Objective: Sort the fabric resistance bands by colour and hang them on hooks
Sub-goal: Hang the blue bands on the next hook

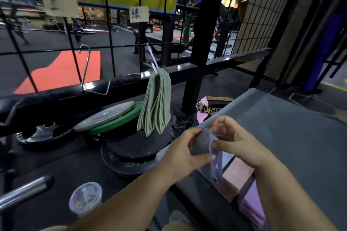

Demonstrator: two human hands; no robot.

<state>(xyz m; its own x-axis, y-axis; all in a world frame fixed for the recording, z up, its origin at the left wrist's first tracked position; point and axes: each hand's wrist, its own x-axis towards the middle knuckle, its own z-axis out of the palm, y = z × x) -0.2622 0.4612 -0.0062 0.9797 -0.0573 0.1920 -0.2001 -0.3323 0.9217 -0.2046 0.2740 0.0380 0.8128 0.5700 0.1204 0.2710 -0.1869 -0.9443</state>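
A lavender fabric band (207, 141) is stretched between both hands above the grey table's (293, 137) near-left corner. My left hand (185, 151) grips its left side, thumb underneath. My right hand (234, 141) pinches its right edge, and the rest of the band hangs down toward the table edge. Several pale green bands (156, 104) hang in a bunch from a hook on the wire grid (110, 24), below a paper label (139, 14). An empty metal hook (88, 73) hangs further left under another label (59, 3). Pink and purple bands (249, 200) lie at the table's near edge.
Stacked weight plates (116, 116) sit on the floor under the green bands. A clear plastic cup (85, 199) stands at lower left beside a steel bar (22, 191). A leopard-print belt (208, 108) lies behind the table. Black rack posts (202, 43) frame the grid.
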